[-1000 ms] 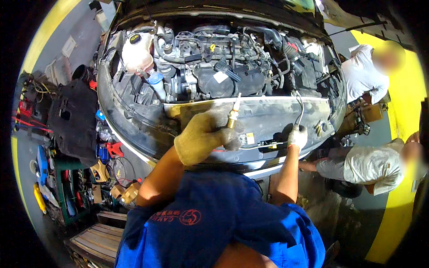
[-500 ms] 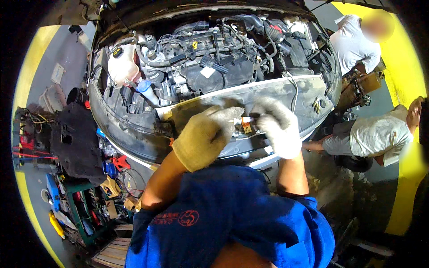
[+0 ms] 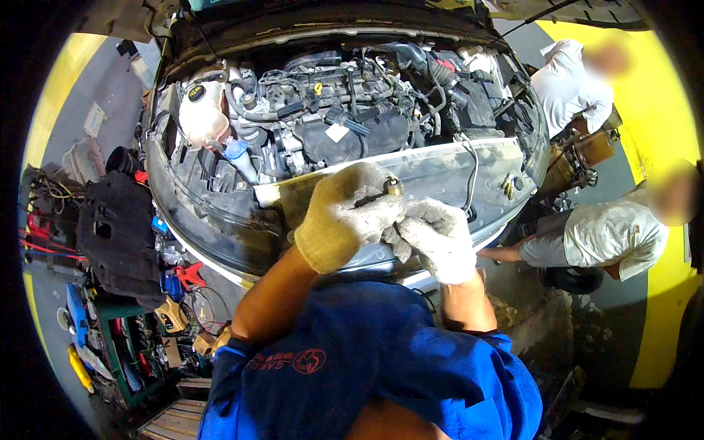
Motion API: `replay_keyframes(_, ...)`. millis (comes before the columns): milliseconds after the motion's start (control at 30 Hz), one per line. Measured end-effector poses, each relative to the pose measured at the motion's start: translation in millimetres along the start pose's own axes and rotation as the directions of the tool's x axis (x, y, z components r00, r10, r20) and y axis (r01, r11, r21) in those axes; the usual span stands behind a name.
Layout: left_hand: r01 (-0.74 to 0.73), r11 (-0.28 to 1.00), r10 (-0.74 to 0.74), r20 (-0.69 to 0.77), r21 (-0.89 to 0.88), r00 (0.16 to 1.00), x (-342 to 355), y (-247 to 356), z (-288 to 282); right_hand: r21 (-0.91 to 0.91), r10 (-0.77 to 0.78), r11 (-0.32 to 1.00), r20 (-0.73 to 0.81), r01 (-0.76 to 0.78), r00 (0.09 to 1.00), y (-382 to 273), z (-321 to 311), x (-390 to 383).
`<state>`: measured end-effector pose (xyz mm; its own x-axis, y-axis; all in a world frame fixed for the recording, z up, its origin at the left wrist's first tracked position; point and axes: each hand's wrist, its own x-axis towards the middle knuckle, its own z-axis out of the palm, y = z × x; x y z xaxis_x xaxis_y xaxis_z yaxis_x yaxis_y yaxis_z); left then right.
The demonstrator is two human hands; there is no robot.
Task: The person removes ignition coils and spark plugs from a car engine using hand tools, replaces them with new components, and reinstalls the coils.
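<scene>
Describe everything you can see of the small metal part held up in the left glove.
The small metal part looks brass-coloured and shiny, with a darker top end. Only a short stub shows, pointing roughly upward in the picture, gripped by the gloved left hand; the glove hides the rest, so its full shape cannot be told. It is held up in front of the car's dark front panel. The gloved right hand is close beside it; whether that touches it is unclear.

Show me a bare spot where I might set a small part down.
Right of the right hand, the dark panel looks bare between the pale cable and the brass-coloured pieces. Grey floor shows between the tyre and the yellow stripe. Crowded: the engine and green tool box.
</scene>
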<state>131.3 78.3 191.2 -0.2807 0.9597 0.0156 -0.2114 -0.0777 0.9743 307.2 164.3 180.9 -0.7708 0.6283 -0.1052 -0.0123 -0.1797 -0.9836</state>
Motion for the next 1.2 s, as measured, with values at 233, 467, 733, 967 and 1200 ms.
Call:
replay_keyframes(233,-0.185,0.969,0.195,-0.047,0.163,0.980,5,-9,4,0.080,0.010,0.997,0.012,-0.011,1.000,4,3,-3)
replay_keyframes(467,-0.068,0.976,0.084,-0.068,0.205,0.994,4,-6,6,0.130,-0.023,0.991,0.008,0.022,1.000,14,1,-2)
replay_keyframes(733,-0.228,0.895,0.278,-0.079,0.382,0.957,14,-13,16,0.118,0.000,0.993,0.022,-0.003,1.000,13,-2,0)
replay_keyframes(967,-0.039,0.945,0.110,-0.206,0.324,0.972,7,-38,26,-0.447,-0.252,0.872,-0.066,0.197,0.965,39,-26,4)
replay_keyframes(1200,0.060,0.948,0.115,-0.514,0.311,0.850,-42,-104,-37,-0.590,-0.377,0.716,-0.776,-0.373,0.506,132,-197,3)
